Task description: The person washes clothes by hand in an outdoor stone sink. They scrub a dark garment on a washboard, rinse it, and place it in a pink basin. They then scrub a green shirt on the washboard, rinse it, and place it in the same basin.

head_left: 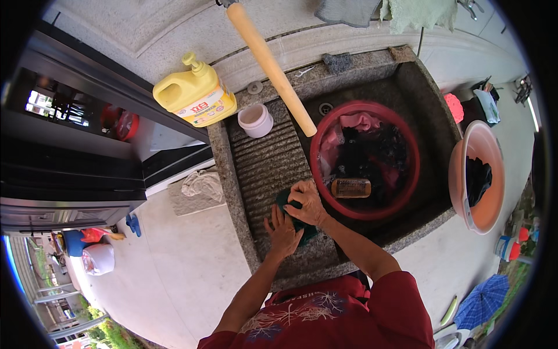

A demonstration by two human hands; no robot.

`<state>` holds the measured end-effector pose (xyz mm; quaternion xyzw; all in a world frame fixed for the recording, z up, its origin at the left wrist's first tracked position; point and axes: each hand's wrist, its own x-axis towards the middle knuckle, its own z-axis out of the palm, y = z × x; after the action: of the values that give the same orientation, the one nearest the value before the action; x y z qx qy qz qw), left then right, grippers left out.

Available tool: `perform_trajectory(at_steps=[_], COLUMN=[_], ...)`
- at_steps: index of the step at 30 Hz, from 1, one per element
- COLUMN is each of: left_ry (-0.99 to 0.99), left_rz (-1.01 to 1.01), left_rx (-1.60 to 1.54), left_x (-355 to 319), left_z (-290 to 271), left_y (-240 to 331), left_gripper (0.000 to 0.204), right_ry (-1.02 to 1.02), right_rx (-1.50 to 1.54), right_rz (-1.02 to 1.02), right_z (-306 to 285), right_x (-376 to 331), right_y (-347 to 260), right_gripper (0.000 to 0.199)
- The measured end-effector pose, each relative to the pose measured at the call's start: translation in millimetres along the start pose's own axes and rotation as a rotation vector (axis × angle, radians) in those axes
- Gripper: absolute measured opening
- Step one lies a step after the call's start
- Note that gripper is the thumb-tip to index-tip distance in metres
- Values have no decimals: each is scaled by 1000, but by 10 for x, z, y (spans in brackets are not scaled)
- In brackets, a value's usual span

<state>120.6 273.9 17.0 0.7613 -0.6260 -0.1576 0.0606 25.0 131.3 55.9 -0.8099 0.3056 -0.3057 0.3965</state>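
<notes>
Round red plastic basin (317, 168), right of centre in grey speckled stone sink (433, 125): dark and pink wet laundry, brown oblong brush (351, 188) at near rim. Salmon plastic basin (459, 174), right edge: dark garment inside. Small white cup (256, 120) and yellow plastic jug with pump (195, 96), upper left. Dark green cloth (290, 206), centre, on ribbed stone washboard (267, 163); mostly hidden under hands. Left hand (283, 232) flat, fingers together, pressing cloth. Right hand (308, 202) curled, gripping cloth. Pale wooden pole (270, 67), top end cut off.

A basin (407, 192) is set in the sink (433, 125), right of the washboard (267, 166); a jug (195, 96) and a cup (256, 120) are placed behind the washboard.
</notes>
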Motion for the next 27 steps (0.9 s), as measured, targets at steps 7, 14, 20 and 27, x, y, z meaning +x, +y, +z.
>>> perform_trajectory(at_steps=[7, 14, 20, 27], left_ry=[-106, -101, -62, -202], left_rz=[-40, -98, -44, -96], left_rx=[-97, -118, -198, -61], left_x=[90, 90, 63, 138], left_z=[-283, -168, -82, -339], left_y=[267, 160, 172, 317], left_gripper=[77, 82, 91, 90], right_ry=[-5, -43, -53, 8], right_rx=[-538, -382, -163, -613], right_rz=[23, -212, -193, 81], right_z=[-7, 81, -162, 123], right_x=[477, 665, -283, 889], right_y=[296, 163, -177, 219], right_gripper=[14, 12, 20, 27])
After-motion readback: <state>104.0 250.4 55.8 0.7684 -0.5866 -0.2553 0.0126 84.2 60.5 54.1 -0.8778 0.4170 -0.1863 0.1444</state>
